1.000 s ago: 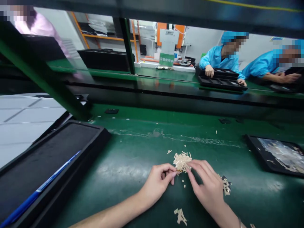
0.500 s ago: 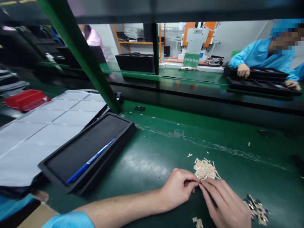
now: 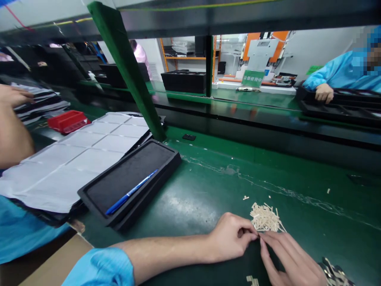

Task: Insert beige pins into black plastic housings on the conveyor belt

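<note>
The left hand [image 3: 230, 237] is curled, and its thumb and forefinger are pinched together at the tip; the right hand [image 3: 290, 260] meets it there with its long fingers stretched flat. Something very small seems held between the two grips, but I cannot tell what it is. Just behind the fingertips, touching them, lies a pile of thin pale strips [image 3: 266, 218], short and straight like cut splinters, beige and matte, lying in all directions. A few single strips are scattered near the pile. The desk [image 3: 202, 190] is a smooth dark green surface with a dull shine and a whitish scratched line across it. At the right lower corner there is a small heap of dark, shiny pieces [image 3: 333, 273], partly cut by the edge. To the left lies a black tray [image 3: 166, 153], rectangular with rounded rim and a soft matte bottom, and a blue pen [image 3: 131, 192] lies in it. Beside the tray is a white sheet [image 3: 86, 153] folded in squares.
</note>
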`<state>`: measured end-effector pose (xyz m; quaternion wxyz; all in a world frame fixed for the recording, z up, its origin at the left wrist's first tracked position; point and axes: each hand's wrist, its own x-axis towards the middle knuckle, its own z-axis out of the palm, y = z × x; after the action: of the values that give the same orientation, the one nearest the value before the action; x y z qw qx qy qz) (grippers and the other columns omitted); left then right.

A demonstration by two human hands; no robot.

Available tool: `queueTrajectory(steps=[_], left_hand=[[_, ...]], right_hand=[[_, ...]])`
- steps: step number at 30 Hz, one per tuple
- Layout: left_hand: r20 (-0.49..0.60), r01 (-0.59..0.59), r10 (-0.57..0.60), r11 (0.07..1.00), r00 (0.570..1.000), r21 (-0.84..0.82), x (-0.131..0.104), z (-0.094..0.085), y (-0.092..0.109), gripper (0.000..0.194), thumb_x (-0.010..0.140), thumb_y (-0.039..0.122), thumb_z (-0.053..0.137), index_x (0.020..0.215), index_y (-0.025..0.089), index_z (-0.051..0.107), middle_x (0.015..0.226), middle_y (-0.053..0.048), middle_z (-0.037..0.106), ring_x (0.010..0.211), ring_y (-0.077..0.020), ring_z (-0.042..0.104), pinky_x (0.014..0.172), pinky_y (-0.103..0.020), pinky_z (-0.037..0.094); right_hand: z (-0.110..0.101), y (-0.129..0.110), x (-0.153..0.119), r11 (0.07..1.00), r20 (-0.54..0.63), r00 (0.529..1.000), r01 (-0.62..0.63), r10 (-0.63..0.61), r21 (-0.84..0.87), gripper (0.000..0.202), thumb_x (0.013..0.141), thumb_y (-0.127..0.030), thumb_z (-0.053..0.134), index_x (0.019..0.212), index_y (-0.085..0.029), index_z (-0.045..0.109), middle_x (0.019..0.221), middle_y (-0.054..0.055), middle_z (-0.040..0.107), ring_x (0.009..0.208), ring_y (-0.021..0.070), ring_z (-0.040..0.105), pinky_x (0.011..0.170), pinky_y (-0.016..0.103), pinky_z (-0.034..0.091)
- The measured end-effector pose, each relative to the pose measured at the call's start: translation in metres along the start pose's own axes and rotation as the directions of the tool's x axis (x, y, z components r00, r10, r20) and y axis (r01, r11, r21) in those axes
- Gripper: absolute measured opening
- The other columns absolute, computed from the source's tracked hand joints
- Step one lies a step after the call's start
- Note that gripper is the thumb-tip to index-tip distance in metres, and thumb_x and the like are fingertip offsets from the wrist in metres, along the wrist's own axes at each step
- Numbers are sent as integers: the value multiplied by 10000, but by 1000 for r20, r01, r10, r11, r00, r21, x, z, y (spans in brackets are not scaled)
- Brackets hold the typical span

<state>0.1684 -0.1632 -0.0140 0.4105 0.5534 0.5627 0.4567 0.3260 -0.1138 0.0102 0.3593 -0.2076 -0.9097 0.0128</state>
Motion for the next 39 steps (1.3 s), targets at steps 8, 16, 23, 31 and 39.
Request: queueTrajectory(steps=[8,16,23,31,39], left_hand=[[80,101,-73,891,994,-443,8,-8,2,146,831,273,516,783,135,520,483,29,517,430,-62,366,484,-180,294],[313,221,-4,718,950,-660,11,-12,-4,235,850,382,491,796,166,416,504,5,568,362,-52,299,377,-186,154],[516,381,-14,691,856,-614,14,-20,-1,232,839,355,485,733,155,431,494,10,523,366,-52,304,373,-206,126],[521,350,10,730,854,-587,12,-20,7,277,802,397,521,708,155,424,488,23,490,387,-56,301,410,-215,163],[525,352,14,727,851,-589,10,-17,3,318,812,431,526,708,146,429,532,38,439,432,-58,351,440,-213,187]], right_hand=[[-19,22,6,959,-198,957,-244,214,-144,92,789,-121,613,835,-196,639,643,5,648,540,135,577,613,268,448],[-13,22,2,988,-14,988,-155,154,-22,129,775,-77,600,850,-181,609,723,29,650,639,149,594,640,283,451],[-10,8,1,987,12,998,-69,68,148,314,748,24,545,999,-159,591,842,86,651,766,182,597,697,319,474],[-6,4,-1,979,58,991,-131,123,156,126,760,-47,538,771,-166,578,678,46,606,630,161,557,597,303,456],[-1,3,-6,973,38,999,-19,11,230,266,728,4,627,945,-149,610,778,71,656,698,164,584,623,296,478]])
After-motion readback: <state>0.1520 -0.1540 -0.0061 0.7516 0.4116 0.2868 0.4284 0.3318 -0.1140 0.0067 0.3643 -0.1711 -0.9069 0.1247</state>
